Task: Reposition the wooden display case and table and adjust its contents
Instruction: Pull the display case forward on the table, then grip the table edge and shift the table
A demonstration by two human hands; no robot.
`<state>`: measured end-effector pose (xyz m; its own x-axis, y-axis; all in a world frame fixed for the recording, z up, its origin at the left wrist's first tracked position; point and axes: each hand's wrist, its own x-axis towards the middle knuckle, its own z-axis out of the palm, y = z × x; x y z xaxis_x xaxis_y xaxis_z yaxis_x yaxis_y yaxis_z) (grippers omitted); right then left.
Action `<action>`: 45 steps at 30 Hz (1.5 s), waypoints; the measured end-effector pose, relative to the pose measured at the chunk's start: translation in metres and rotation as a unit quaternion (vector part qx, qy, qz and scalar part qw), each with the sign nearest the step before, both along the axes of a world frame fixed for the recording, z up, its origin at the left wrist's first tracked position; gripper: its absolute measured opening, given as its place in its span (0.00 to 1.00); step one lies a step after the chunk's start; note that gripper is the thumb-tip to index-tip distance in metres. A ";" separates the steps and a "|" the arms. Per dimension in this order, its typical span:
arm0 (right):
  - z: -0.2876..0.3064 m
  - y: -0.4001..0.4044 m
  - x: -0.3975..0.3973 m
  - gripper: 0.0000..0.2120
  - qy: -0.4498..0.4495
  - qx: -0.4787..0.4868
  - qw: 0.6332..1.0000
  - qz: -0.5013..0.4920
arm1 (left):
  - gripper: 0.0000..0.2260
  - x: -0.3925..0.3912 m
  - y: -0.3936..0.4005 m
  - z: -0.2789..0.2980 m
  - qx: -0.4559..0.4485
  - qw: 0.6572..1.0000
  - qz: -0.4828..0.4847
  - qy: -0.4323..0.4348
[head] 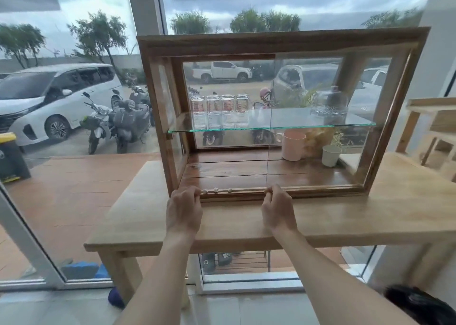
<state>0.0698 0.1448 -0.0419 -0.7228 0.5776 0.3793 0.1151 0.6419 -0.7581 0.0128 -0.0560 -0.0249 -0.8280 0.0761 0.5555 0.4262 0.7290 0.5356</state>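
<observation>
The wooden display case (pixel 271 43) with glass walls stands on a light wooden table (pixel 385 208) by the window. Its glass shelf (pixel 296 125) carries several printed glasses (pixel 219 111) at the left and a glass dome (pixel 329 105) at the right. On the case floor stand a pink mug (pixel 293 146) and a small white plant pot (pixel 330 154). My left hand (pixel 183 208) grips the case's bottom front rail near its left corner. My right hand (pixel 277 206) grips the same rail at the middle, by the edge of the sliding glass pane (pixel 320 127).
A light wooden rack (pixel 429 132) stands at the table's right end. Behind the table are large windows with white frames (pixel 29 245); cars and scooters are parked outside. A wire shoe rack (pixel 246 260) sits under the table, and a dark blue object (pixel 116 297) lies by the left leg.
</observation>
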 end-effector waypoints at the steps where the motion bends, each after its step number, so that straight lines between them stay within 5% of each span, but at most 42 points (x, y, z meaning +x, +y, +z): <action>1: -0.002 0.001 -0.004 0.11 -0.001 0.004 1.000 0.009 | 0.07 -0.004 0.006 -0.002 -0.013 1.000 0.000 -0.003; 16: 0.005 -0.054 -0.059 0.12 -0.060 0.090 0.991 0.082 | 0.11 -0.041 0.042 -0.010 -0.144 0.989 -0.040 0.004; 30: -0.006 -0.056 -0.039 0.10 0.015 0.030 0.999 0.019 | 0.09 -0.019 0.001 -0.003 -0.065 0.994 -0.075 0.045; 45: -0.001 -0.197 -0.009 0.09 -0.003 0.026 0.987 0.161 | 0.05 0.044 -0.181 -0.023 -0.055 0.988 0.144 -0.032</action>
<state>0.0612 -0.0521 -0.0434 -0.8678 0.2969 0.3985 -0.0978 0.6841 -0.7228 0.0572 -0.2371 -0.0476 -0.8575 -0.1106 0.5025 0.1611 0.8699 0.4662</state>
